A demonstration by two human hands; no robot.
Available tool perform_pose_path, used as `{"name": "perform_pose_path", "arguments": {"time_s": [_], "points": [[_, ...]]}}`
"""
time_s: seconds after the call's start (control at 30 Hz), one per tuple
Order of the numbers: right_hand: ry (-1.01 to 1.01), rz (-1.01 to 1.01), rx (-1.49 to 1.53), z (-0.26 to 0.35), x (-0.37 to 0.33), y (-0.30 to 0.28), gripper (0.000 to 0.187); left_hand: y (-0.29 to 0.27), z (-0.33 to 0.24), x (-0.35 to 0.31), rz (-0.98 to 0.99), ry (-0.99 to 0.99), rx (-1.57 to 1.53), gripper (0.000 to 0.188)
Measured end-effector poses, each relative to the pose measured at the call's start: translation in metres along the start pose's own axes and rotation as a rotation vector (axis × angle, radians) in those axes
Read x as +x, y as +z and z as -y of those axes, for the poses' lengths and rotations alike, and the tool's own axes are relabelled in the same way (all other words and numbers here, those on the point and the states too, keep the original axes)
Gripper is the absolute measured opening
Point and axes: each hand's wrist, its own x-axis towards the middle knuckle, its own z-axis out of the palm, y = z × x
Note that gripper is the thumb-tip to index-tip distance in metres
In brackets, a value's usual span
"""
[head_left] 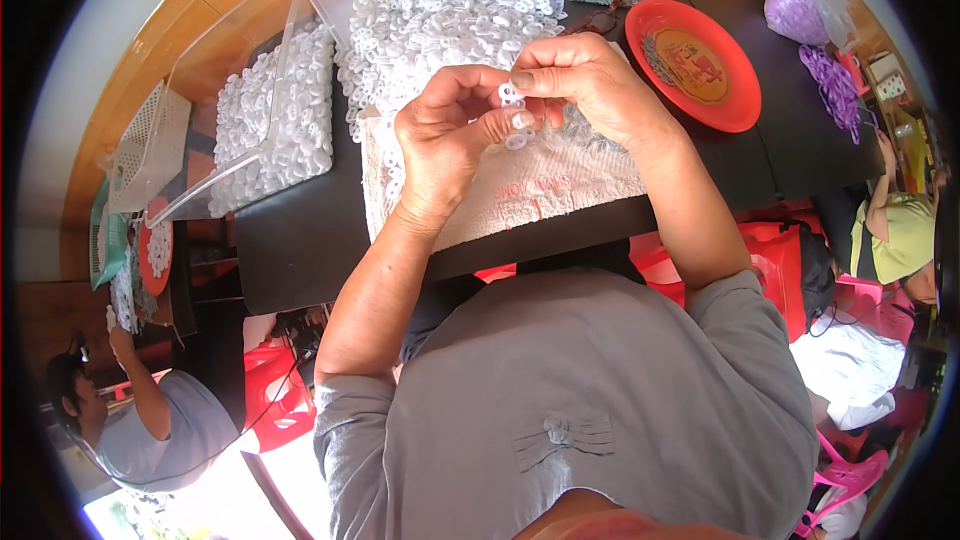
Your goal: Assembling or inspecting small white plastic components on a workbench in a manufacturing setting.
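Observation:
My left hand [448,135] and my right hand [585,80] meet above the dark table [300,240], pinching a short chain of small white plastic rings [513,110] between thumbs and fingers. Under the hands lies a white printed cloth [520,190]. Just beyond them is a big heap of loose white rings [440,15]. A second heap of white rings [275,115] fills a clear plastic tray on the left.
A red plate [695,65] holding a few small pieces sits at the right, with purple rings [830,80] and a purple bag [795,5] farther right. A white basket [150,145] is at the far left. Other people sit at lower left and right, by red stools.

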Motion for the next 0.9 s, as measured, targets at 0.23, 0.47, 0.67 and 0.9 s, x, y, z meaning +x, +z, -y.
{"name": "perform_pose_path", "arguments": {"time_s": [0.23,0.47,0.67,0.9], "points": [[0.014,-0.005,-0.001,-0.001,0.0,0.001,0.021,-0.004,0.021,0.002,-0.039,0.213,0.217,0.036],[0.004,-0.036,0.032,-0.002,0.0,0.01,0.021,-0.003,0.021,0.0,-0.095,0.241,0.346,0.035],[0.015,-0.076,0.038,-0.008,0.001,0.014,0.022,-0.001,0.018,0.001,-0.112,0.306,0.407,0.036],[0.011,-0.076,0.052,-0.007,0.0,0.016,0.021,0.0,0.017,-0.001,-0.143,0.345,0.485,0.036]]}}
